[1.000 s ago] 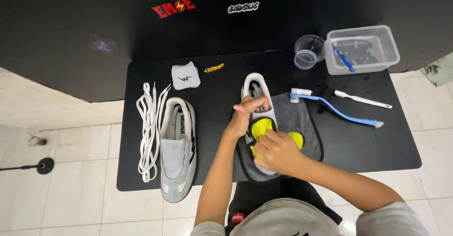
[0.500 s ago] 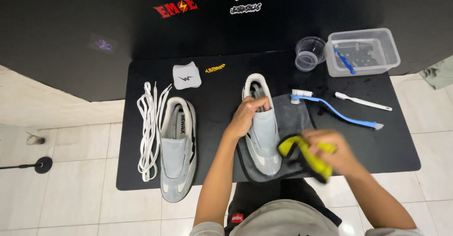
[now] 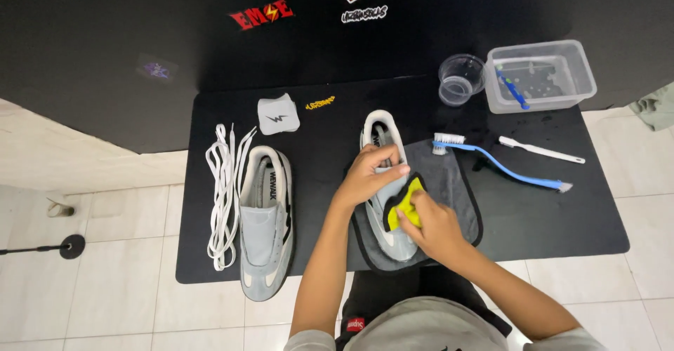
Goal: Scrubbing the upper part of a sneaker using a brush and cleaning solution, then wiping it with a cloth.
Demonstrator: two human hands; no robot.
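Your right hand [image 3: 432,228] grips the yellow cloth [image 3: 406,207] against the grey shoe [image 3: 388,182] at six o'clock; left hand [image 3: 368,175] clamps its collar. Press sideways and that shoe could slide off the grey towel [image 3: 456,189]

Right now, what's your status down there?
Left hand steadying grey shoe. Right hand pressing yellow cloth on it. Nothing in the way.

black table [image 3: 562,217]: grey towel [image 3: 449,182], laces [image 3: 223,189], 2 brushes [image 3: 502,165]
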